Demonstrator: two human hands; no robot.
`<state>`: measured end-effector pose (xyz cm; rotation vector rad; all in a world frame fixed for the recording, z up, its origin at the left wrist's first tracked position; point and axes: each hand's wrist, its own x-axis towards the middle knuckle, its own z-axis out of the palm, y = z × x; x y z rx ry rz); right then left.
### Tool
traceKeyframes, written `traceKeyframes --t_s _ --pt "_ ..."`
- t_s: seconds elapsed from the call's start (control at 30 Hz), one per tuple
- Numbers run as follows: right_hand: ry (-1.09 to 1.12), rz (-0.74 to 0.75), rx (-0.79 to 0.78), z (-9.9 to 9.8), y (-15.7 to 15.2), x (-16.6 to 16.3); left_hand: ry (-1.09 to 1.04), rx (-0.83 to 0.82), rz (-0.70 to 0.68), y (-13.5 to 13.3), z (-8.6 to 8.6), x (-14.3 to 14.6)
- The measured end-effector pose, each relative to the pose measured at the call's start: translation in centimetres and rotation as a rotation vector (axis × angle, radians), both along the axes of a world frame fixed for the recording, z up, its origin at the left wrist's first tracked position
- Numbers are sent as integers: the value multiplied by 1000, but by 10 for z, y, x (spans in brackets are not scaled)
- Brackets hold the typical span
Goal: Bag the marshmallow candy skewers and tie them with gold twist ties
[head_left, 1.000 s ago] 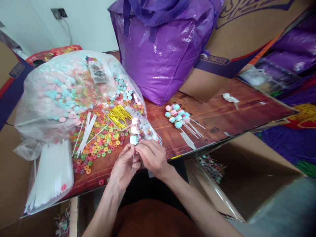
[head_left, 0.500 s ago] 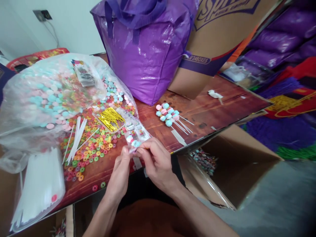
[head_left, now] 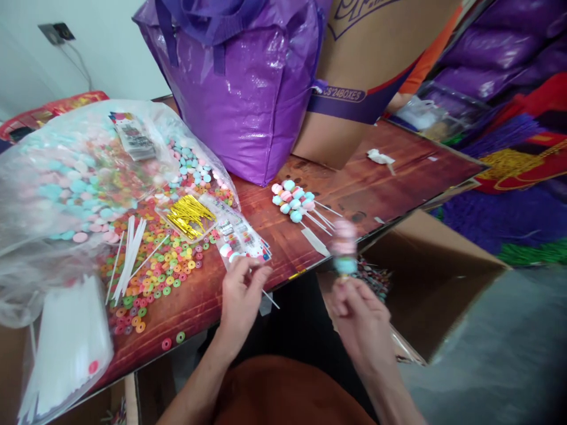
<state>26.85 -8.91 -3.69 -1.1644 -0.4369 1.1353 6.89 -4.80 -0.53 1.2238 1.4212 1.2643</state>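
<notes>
My right hand [head_left: 361, 313] is closed around the stick of a candy skewer [head_left: 344, 248], blurred by motion, with pink pieces above a blue one. It is held upright in front of the open cardboard box [head_left: 443, 283]. My left hand [head_left: 243, 295] is at the table's front edge, fingers bent and thumb apart. Just beyond its fingers lies another candy skewer [head_left: 227, 251], pink, white and blue; a white stick [head_left: 271, 299] shows below the hand. Printed plastic wrappers [head_left: 245, 233] lie beside it. More candy skewers [head_left: 295, 200] form a pile to the right.
A tray of gold twist ties [head_left: 190, 217] sits among loose ring candies [head_left: 172, 265]. White sticks [head_left: 128, 260] and a clear bag of candies [head_left: 66, 177] are left. Behind stand a purple bag [head_left: 239, 112] and a brown carton [head_left: 323, 141].
My hands have moved apart. The right one has swung right and up with a candy skewer, while the left stays near the wrappers. The view has shifted slightly.
</notes>
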Motion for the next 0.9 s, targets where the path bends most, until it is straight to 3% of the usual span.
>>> traceKeyframes --t_s 0.1,0.2,0.33,0.43,0.5,0.6,0.67,0.9 --pt "140 -163 -69 -19 9 39 131 31 117 13 -7 -20" --pt "-12 -177 -143 -27 17 42 418 88 91 28 -8 -36" --pt "-503 47 13 -12 24 -10 683 132 50 45 -9 -39" --pt "-936 264 279 0 28 -53 781 147 34 52 -14 -35" --pt "-1194 349 393 -1 30 -73 834 158 26 56 -18 -35" --pt "-1517 370 416 -10 31 -87 866 179 13 64 -19 -36" --pt "-1588 371 405 -15 33 -89 840 193 4 70 -16 -37" --pt "-1504 438 449 -12 50 -71 836 163 -29 89 -6 -48"
